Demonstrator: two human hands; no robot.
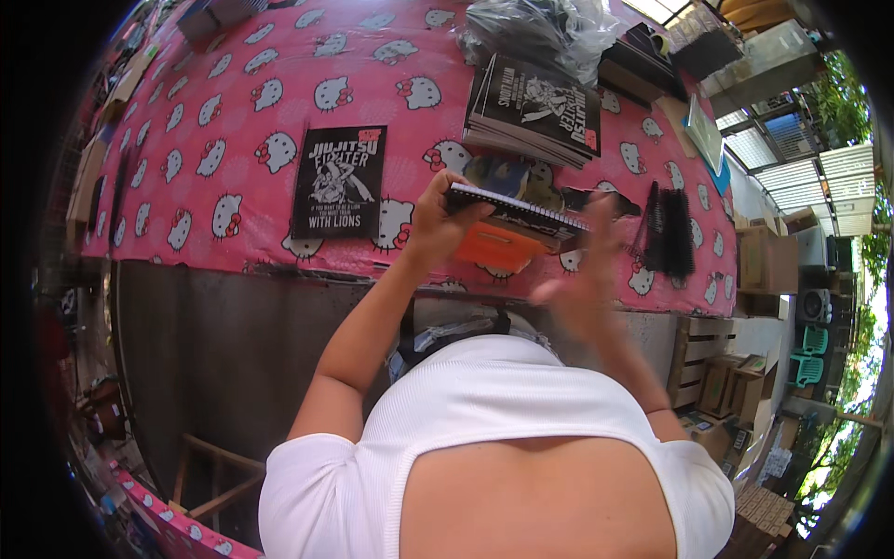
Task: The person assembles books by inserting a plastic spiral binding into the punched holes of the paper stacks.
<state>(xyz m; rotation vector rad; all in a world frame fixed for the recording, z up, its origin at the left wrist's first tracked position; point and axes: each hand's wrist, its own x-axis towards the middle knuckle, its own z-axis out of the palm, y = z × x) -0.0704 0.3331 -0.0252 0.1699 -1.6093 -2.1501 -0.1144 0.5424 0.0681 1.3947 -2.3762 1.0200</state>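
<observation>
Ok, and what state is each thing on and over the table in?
Left hand: gripping the bound book's left end
Bound book: held up, seen edge-on
Right hand: open, blurred, contact unclear
Single black book: closed, flat, cover up
Book stack: piled slightly unevenly
Clear plastic bag: crumpled
Black binding coils: bunched, loose

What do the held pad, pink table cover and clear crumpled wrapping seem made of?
Held pad: probably paper, given its pale edge with a row of dark marks.
Pink table cover: likely vinyl or coated cloth, smooth-looking and printed.
Clear crumpled wrapping: thin plastic film, see-through with glossy creases.
</observation>
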